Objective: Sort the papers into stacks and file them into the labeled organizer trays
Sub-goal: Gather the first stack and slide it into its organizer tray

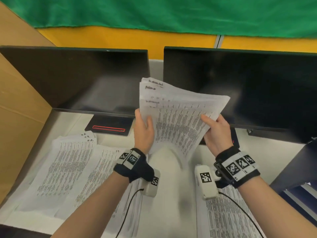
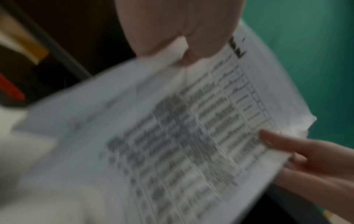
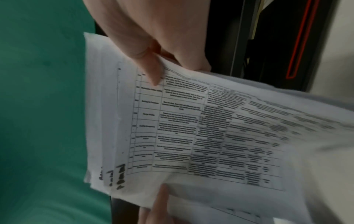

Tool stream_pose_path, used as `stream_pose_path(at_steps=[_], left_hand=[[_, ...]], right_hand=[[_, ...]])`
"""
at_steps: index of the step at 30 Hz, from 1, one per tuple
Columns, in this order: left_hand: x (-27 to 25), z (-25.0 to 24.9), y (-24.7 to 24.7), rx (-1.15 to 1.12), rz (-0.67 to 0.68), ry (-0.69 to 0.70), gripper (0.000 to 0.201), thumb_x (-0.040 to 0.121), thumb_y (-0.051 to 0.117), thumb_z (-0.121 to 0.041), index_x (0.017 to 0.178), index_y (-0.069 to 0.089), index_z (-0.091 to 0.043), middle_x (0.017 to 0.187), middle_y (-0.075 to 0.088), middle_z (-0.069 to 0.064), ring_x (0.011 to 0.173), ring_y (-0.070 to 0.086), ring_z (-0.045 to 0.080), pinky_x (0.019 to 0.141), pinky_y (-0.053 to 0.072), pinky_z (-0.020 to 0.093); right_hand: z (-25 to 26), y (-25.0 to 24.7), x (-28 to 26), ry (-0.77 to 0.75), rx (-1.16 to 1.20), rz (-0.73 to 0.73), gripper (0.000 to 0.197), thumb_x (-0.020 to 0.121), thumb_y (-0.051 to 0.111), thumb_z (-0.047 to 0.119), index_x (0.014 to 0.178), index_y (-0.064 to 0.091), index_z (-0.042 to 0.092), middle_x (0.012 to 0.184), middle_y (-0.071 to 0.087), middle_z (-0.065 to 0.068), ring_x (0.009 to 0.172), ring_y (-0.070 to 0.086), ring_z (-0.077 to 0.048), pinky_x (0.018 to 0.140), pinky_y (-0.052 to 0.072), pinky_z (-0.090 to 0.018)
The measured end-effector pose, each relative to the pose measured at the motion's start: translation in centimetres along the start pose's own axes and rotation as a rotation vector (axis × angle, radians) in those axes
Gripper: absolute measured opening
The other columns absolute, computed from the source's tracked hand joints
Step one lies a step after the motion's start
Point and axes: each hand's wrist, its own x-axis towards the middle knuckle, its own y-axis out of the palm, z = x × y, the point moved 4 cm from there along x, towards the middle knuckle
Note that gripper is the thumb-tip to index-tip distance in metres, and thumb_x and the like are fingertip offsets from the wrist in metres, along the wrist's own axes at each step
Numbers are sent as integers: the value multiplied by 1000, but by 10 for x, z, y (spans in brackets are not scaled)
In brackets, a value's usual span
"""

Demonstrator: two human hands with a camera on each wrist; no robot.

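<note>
Paper stack (image 1: 178, 115) held upright between left hand (image 1: 143, 129) and right hand (image 1: 216, 133), fingers (image 1: 205, 118) pinching its side edges (sheets fanned): the sagging middle may slip loose.

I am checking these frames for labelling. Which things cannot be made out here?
- Held stack: printed text too small in the head view, motion-blurred in the left wrist view.
- Handwritten labels: smeared in the right wrist view.
- Desk papers: text too small; partly covered by forearms.
- Labeled organizer trays: none identifiable in any view.
</note>
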Motion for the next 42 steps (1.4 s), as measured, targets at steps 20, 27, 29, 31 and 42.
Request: stream_pose_path(at_steps=[20,27,29,31,42], left_hand=[[-45,74,34,-249,-72,-409,15,96,48,-23,110,44,-26,97,57,-12,95,56,14,78,42,24],[-37,80,37,-220,-18,-439,24,91,54,-15,115,52,-16,105,63,-2,99,58,17,83,44,25],[-37,89,40,-272,-4,-502,31,91,51,-17,121,55,-12,114,63,6,107,58,22,92,44,32],[-36,96,38,-329,-16,-580,42,89,49,-29,129,50,-14,125,59,6,117,53,24,103,39,40],[-38,93,41,-16,222,-473,33,102,30,-20,132,38,-11,116,50,2,102,45,17,88,33,24]], right_hand=[[-73,-16,0,212,-46,-63,39,82,68,27,119,62,22,111,70,-1,106,63,-20,81,51,-37],[-77,-13,-3,202,-88,-55,41,80,70,12,119,61,18,111,70,-2,101,66,-18,76,53,-33],[-80,-15,-4,213,-63,-54,40,81,69,11,119,61,19,111,70,-2,102,66,-19,78,52,-34],[-81,-22,-3,227,-16,-103,35,83,65,11,118,62,16,110,70,-4,102,66,-20,77,52,-35],[-118,-37,6,229,-214,-364,43,88,51,4,129,46,16,123,59,-6,106,57,-21,98,43,-44]])
